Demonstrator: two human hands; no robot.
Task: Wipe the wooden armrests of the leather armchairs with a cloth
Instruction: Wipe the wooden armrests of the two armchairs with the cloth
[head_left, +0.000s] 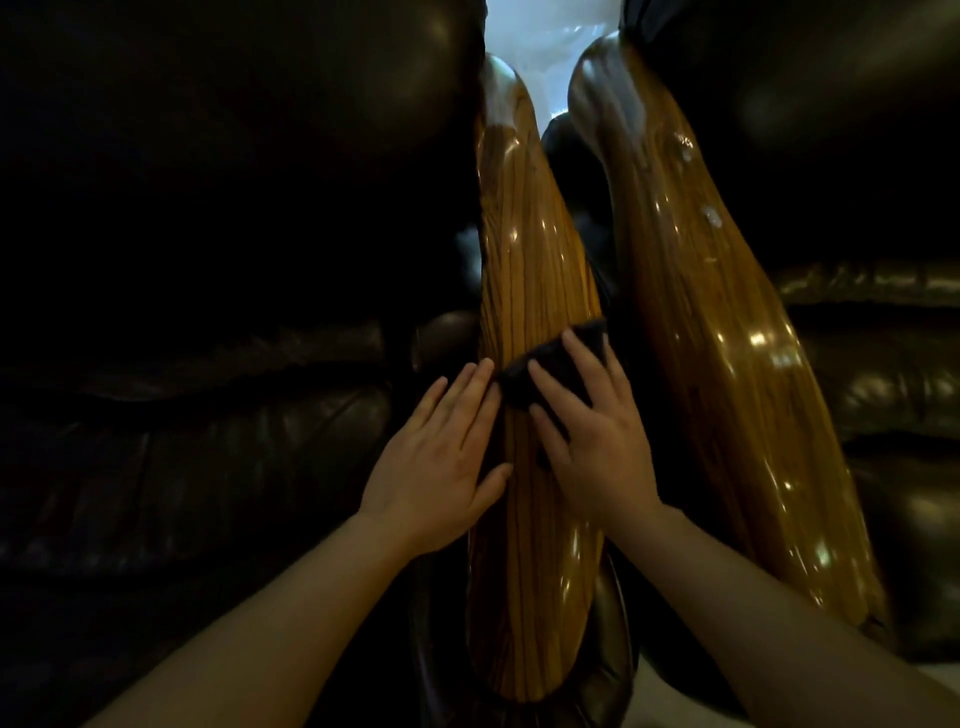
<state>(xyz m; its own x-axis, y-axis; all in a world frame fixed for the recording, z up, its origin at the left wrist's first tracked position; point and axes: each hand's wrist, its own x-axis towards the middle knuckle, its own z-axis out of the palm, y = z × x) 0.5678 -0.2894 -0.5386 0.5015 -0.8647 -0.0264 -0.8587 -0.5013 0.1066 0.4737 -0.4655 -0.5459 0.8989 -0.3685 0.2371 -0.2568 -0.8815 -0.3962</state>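
Two glossy striped wooden armrests run away from me side by side, the left armrest (524, 249) and the right armrest (696, 291). A dark cloth (545, 369) lies across the middle of the left armrest. My right hand (592, 436) presses flat on the cloth, fingers spread over it. My left hand (441, 462) rests flat on the left edge of the same armrest, fingers together, its fingertips touching the cloth's left end. It holds nothing.
A dark leather armchair (208, 415) fills the left side, its seat cushion and backrest close to the left armrest. A second leather armchair (883, 364) sits on the right. A narrow gap separates the two armrests. Pale floor shows at the far end.
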